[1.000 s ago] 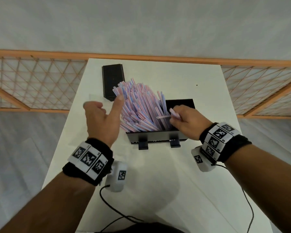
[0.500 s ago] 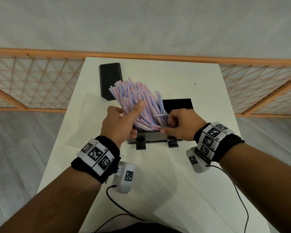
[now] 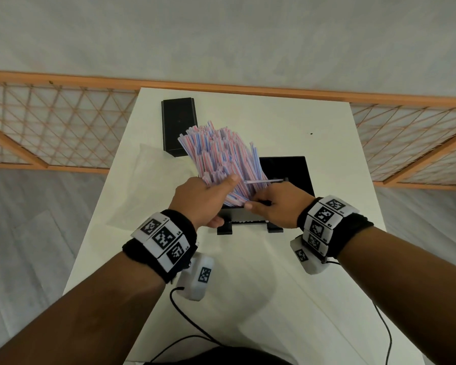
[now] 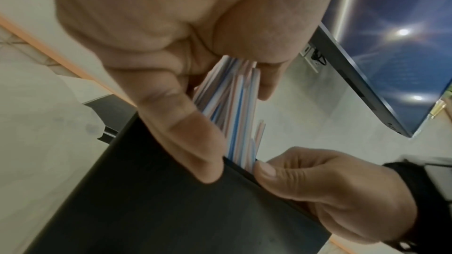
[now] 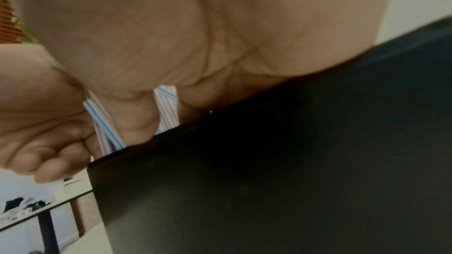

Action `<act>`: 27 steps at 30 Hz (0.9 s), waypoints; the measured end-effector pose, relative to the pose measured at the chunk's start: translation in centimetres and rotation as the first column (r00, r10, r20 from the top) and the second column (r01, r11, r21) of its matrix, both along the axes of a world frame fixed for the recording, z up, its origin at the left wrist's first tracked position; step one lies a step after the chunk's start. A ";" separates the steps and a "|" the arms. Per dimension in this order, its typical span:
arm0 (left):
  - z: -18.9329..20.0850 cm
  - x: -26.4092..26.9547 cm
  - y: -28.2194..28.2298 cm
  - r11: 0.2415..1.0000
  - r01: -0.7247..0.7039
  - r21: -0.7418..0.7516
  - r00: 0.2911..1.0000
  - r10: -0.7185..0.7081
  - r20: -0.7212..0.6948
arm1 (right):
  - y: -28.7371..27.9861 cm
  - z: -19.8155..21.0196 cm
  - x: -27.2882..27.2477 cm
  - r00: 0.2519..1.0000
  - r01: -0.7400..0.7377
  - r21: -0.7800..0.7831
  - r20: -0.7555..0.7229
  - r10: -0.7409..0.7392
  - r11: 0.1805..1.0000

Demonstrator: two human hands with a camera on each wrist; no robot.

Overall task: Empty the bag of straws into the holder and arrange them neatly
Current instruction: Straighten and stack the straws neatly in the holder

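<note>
A thick bundle of pink-and-blue striped straws stands in the black holder and leans up and left. My left hand grips the bundle low down, thumb across its front; the left wrist view shows fingers around the straws above the holder wall. My right hand curls against the bundle's right base at the holder's front wall. Striped straws show between its fingers. One loose straw lies crosswise above that hand. The empty clear bag lies flat to the left.
A black lid lies on the white table behind the bundle. Wooden lattice railings run along the far side. Black cables trail over the near table edge.
My left hand came in from the left and closed round the lower part of the bundle. The right hand dropped to the bundle's base at the holder's front.
</note>
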State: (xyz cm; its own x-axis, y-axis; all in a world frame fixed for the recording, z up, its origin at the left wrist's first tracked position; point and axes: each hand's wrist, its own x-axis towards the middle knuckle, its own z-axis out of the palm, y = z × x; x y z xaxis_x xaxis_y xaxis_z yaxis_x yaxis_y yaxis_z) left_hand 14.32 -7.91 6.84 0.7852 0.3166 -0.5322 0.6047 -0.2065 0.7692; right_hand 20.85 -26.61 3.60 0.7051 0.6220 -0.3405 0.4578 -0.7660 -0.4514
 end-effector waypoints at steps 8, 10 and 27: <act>0.1 0.8 0.3 0.978 -0.112 -0.178 0.993 0.103 -0.057 | 0.2 0.8 0.3 0.998 0.027 0.076 0.057 -0.032 0.997; 0.2 0.8 0.6 0.984 -0.088 -0.154 0.994 0.077 -0.072 | 0.2 1.6 0.5 0.999 0.018 -0.037 0.035 -0.017 0.999; -0.1 -0.5 1.0 0.951 -0.089 -0.295 0.986 0.042 -0.161 | 1.0 -0.3 -1.8 0.995 -0.079 -0.275 -0.074 0.061 0.958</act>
